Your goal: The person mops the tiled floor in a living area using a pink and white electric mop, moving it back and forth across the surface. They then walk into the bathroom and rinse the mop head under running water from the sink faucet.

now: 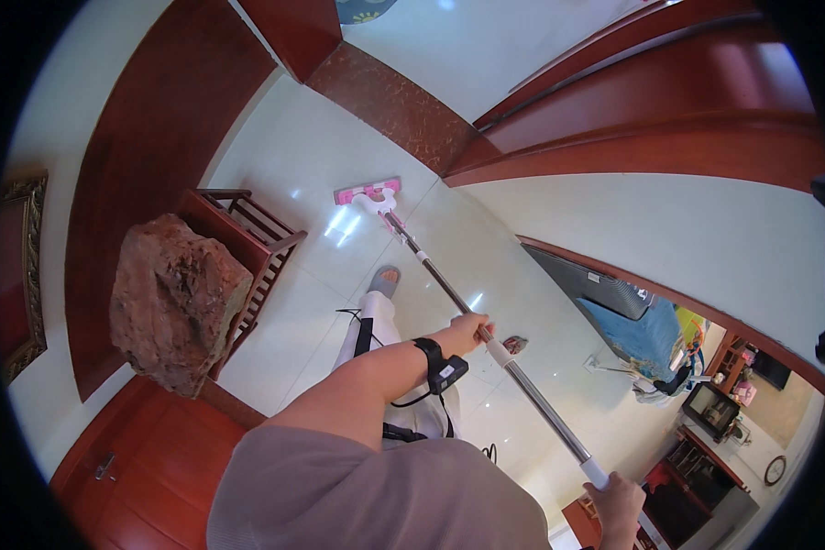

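Observation:
A sponge mop with a pink and white head (368, 191) and a metal pole runs diagonally across the view. Its head rests on the pale tiled floor, close to a reddish-brown stone threshold. My left hand (473, 328) is closed around the middle of the pole, just above a white collar; a dark strap with a small device is on that wrist. At the lower right, my right hand (617, 502) grips the white end of the pole. Part of that hand and its forearm are cut off by the frame's edge.
A large rough rock (175, 302) stands on a dark red wooden stand (247, 240) at the left. A wooden door (158, 467) is lower left. A wall (632, 220) and a blue-covered item (629, 337) lie right. My feet, in slippers, stand beside the pole.

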`<act>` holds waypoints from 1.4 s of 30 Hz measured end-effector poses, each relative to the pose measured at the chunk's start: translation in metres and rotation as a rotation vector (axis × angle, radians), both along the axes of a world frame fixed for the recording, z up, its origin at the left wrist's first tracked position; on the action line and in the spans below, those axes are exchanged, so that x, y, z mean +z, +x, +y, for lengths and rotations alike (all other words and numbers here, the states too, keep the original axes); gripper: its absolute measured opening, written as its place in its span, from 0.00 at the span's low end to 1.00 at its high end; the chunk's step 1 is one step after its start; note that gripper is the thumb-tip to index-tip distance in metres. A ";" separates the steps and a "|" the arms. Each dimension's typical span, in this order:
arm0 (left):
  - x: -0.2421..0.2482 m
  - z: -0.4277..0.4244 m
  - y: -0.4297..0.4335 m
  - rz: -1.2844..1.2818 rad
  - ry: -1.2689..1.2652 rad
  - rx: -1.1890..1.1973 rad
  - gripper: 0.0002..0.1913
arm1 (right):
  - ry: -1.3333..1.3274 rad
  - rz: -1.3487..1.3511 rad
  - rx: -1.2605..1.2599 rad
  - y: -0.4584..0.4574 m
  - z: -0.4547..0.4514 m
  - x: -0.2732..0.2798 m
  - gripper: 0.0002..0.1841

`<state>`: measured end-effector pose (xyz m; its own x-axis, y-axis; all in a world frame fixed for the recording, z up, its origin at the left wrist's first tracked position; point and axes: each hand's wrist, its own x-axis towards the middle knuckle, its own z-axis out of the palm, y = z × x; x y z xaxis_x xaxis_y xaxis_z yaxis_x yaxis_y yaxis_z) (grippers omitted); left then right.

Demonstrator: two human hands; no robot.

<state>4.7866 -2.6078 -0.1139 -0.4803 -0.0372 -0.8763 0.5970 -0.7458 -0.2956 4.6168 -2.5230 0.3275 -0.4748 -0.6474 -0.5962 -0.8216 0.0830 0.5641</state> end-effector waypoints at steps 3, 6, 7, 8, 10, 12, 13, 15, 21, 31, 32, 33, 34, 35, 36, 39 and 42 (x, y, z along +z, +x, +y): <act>0.006 -0.027 0.004 0.090 0.048 0.277 0.04 | -0.101 0.076 0.269 0.014 -0.033 0.021 0.17; 0.032 -0.052 0.008 0.138 0.085 0.420 0.06 | -0.219 0.079 0.550 0.023 -0.071 0.056 0.15; 0.042 -0.058 0.012 0.148 0.106 0.479 0.06 | -0.273 0.078 0.626 0.027 -0.084 0.064 0.15; 0.052 -0.063 0.017 0.160 0.114 0.530 0.06 | -0.314 0.124 0.728 0.031 -0.096 0.072 0.16; 0.069 -0.072 0.032 0.179 0.152 0.617 0.07 | -0.286 0.190 0.701 0.043 -0.119 0.093 0.21; 0.080 -0.079 0.053 0.184 0.157 0.713 0.08 | -0.440 0.257 0.990 0.057 -0.147 0.100 0.20; 0.083 -0.082 0.064 0.186 0.168 0.769 0.08 | -0.513 0.248 1.124 0.065 -0.161 0.103 0.19; 0.083 -0.085 0.089 0.144 0.130 0.828 0.09 | -0.659 0.242 1.281 0.085 -0.194 0.098 0.14; 0.073 -0.080 0.158 -0.024 -0.006 1.126 0.10 | -0.987 0.066 1.566 0.158 -0.282 0.061 0.14; 0.044 -0.049 0.224 -0.119 -0.001 1.664 0.05 | -0.855 -0.614 1.956 0.308 -0.384 0.025 0.09; 0.042 -0.046 0.227 -0.141 0.020 1.707 0.05 | -0.789 -0.701 2.044 0.325 -0.393 0.025 0.09; 0.041 -0.043 0.231 -0.161 0.044 1.748 0.05 | -0.698 -0.748 2.082 0.339 -0.399 0.024 0.10; 0.042 -0.040 0.233 -0.183 0.122 1.801 0.05 | -0.610 -0.761 2.125 0.351 -0.401 0.022 0.10; 0.043 -0.041 0.239 -0.189 0.070 1.821 0.05 | -0.515 -0.769 2.163 0.370 -0.411 0.020 0.10; 0.049 -0.040 0.236 -0.197 0.067 1.856 0.05 | -0.509 -0.758 2.303 0.376 -0.417 0.026 0.07; 0.068 -0.049 0.227 -0.217 0.109 1.809 0.05 | -0.239 -0.685 2.305 0.399 -0.439 0.037 0.15; 0.092 -0.062 0.230 -0.179 0.128 1.857 0.06 | 0.046 -0.633 2.188 0.426 -0.473 0.043 0.16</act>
<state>5.0163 -2.6697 -0.0224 0.1775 -0.2760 -0.9446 0.5431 0.8279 -0.1399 5.0429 -2.9957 0.3702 0.8936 0.2676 -0.3605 0.3708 -0.8925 0.2567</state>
